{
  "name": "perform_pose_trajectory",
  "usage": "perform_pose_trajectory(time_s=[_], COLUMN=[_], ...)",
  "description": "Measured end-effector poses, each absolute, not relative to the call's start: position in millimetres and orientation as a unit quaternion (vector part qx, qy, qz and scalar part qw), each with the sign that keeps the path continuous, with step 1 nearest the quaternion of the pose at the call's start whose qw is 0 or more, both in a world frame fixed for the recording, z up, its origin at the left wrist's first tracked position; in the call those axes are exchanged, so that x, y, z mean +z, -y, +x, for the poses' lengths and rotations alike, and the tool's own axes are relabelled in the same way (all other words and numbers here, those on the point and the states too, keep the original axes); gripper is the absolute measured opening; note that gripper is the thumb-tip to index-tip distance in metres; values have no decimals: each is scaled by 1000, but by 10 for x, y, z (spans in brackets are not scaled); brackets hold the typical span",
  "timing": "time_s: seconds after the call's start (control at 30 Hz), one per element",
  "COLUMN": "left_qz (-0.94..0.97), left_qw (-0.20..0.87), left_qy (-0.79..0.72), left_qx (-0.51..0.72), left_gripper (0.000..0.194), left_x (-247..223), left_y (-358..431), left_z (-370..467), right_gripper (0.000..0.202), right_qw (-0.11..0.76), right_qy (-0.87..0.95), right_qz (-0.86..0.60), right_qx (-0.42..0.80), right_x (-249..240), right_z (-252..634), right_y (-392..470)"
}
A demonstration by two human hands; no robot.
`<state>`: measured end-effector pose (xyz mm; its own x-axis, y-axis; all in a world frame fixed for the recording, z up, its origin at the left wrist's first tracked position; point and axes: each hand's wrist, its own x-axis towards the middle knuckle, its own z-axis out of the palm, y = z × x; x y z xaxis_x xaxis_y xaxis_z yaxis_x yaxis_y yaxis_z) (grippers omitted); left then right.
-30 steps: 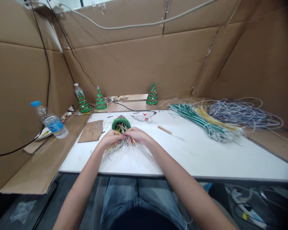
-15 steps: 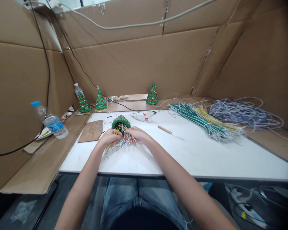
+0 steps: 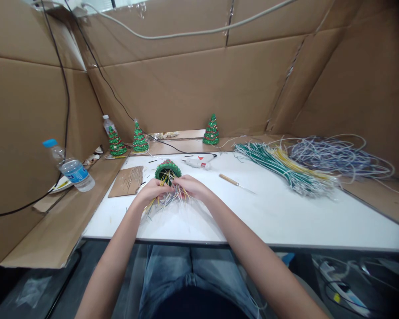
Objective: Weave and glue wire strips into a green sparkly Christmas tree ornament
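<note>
A small green Christmas tree [image 3: 168, 167] lies on its side, its hollow base facing me. Out of that opening spills a bundle of thin white and yellow wires [image 3: 169, 203], fanning over the white tabletop. My left hand [image 3: 153, 191] is closed on wires at the left of the bundle, just below the tree's rim. My right hand [image 3: 190, 186] pinches wires on the other side, its fingers close to those of the left. The fingertips of both are partly hidden among the strands.
A wooden-handled awl [image 3: 229, 179] and a white glue gun [image 3: 198, 163] lie beyond my right hand. Cardboard [image 3: 126, 180] sits at left. Green wire bundles [image 3: 269, 165] and tangled wire [image 3: 335, 155] lie right. Finished-looking trees [image 3: 211, 130] stand behind; a water bottle [image 3: 75, 173] leans left.
My left hand's fingers have shifted slightly right, toward the right hand. The tree and the rest of the table look the same.
</note>
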<state>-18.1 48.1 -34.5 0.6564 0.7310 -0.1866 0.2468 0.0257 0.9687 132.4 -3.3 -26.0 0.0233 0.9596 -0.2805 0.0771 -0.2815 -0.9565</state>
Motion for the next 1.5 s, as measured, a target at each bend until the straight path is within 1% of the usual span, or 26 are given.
perform_pose_trajectory(time_s=[0.13, 0.27, 0.4, 0.8, 0.9, 1.0, 1.27, 1.5], left_qz=[662, 655, 644, 632, 644, 654, 666, 657], left_qw=[614, 626, 641, 640, 629, 623, 609, 615], left_qy=[-379, -374, -368, -385, -381, -376, -374, -379], left_qx=[203, 199, 198, 207, 209, 208, 213, 214], left_gripper=[35, 24, 18, 15, 19, 19, 28, 21], left_x=[-322, -331, -335, -293, -291, -290, -292, -276], left_y=[-481, -512, -525, -496, -483, -474, -475, -471], left_z=[-175, -166, -162, -151, -158, -168, -177, -165], right_gripper=[29, 33, 30, 26, 26, 26, 15, 20], right_qw=[408, 415, 417, 427, 424, 420, 422, 424], right_qy=[421, 400, 392, 397, 402, 405, 409, 410], right_qz=[-597, -603, -603, -594, -593, -594, -597, -591], right_qx=[547, 551, 556, 554, 554, 553, 546, 550], right_x=[-218, -177, -168, -225, -231, -218, -204, -187], right_z=[1329, 1336, 1339, 1349, 1353, 1354, 1333, 1331], right_y=[47, 78, 89, 53, 53, 59, 73, 88])
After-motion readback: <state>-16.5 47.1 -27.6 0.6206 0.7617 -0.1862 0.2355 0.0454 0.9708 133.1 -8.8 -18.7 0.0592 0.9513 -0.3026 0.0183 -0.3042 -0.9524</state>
